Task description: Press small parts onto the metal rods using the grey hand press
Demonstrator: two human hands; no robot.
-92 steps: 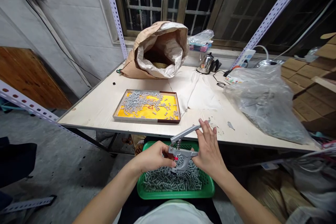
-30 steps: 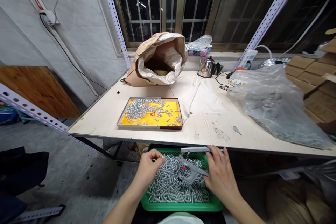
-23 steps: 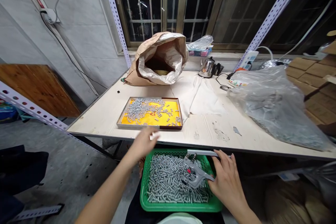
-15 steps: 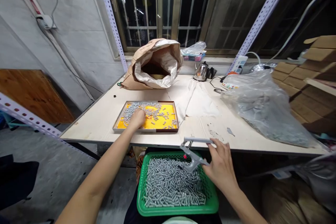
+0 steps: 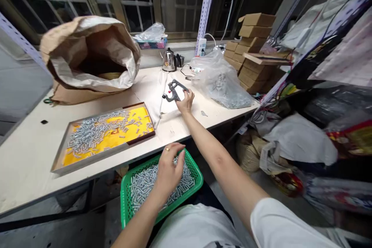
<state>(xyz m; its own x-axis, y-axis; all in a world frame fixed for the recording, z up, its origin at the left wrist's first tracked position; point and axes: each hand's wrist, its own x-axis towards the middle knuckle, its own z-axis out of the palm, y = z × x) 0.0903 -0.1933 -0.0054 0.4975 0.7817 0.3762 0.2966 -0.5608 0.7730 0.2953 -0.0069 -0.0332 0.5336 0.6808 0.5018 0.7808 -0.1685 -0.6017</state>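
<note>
While flat on pins [image 5: 144, 183] in the green basket [image 5: 123, 200], left hand [image 5: 168, 168], fingers spread; at one o'clock, right hand [image 5: 186, 102], fingers closed around hand press [image 5: 173, 90].

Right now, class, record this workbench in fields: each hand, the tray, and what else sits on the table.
Left hand: resting on metal pieces in the green basket, below the table edge
Right hand: stretched out, gripping pliers over the white cloth
Tray: yellow floor, strewn with more metal pieces
Table: sack, kettle, plastic bag
</note>
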